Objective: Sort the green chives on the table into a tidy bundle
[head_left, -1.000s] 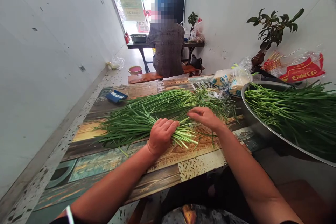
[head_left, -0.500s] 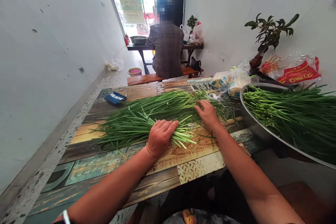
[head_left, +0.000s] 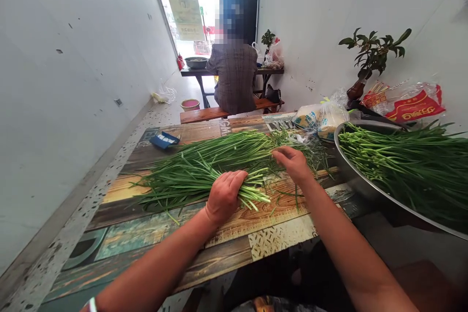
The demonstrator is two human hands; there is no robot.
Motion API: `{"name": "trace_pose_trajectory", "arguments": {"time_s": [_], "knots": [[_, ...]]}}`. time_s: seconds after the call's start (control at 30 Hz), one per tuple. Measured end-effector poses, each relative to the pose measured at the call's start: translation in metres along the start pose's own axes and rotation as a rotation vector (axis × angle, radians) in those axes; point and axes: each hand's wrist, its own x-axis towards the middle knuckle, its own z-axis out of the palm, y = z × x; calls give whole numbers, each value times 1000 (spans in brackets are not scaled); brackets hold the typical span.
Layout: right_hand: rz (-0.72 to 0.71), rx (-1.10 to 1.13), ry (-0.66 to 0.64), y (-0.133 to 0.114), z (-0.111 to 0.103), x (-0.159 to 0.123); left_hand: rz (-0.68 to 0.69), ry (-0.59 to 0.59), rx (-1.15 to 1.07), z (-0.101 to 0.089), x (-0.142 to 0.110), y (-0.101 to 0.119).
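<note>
A long pile of green garlic chives [head_left: 204, 161] lies across the patterned wooden table [head_left: 146, 234]. My left hand [head_left: 224, 196] is closed round a bunch of chives near their pale cut ends [head_left: 256, 195]. My right hand [head_left: 292, 162] rests further back on the pile, its fingers curled and pinching at some stalks. A wide metal basin [head_left: 356, 180] at the right holds more chives [head_left: 402, 161].
Plastic bags [head_left: 320, 117] and a red packet [head_left: 415, 105] lie beside a potted plant [head_left: 369, 56] at the right wall. A small blue box [head_left: 164, 140] sits at the table's far left. A person [head_left: 236, 75] sits on a bench [head_left: 219, 113] with their back turned.
My right hand reached forward into the pile, then drew back a little with fingers curled on stalks. My left hand kept its hold on the bunch.
</note>
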Motion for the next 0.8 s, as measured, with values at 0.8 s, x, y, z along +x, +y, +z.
{"name": "trace_pose_trajectory", "arguments": {"time_s": [0.8], "knots": [[54, 285, -558, -19, 1, -14, -53, -23, -168, -3, 1, 0]]}}
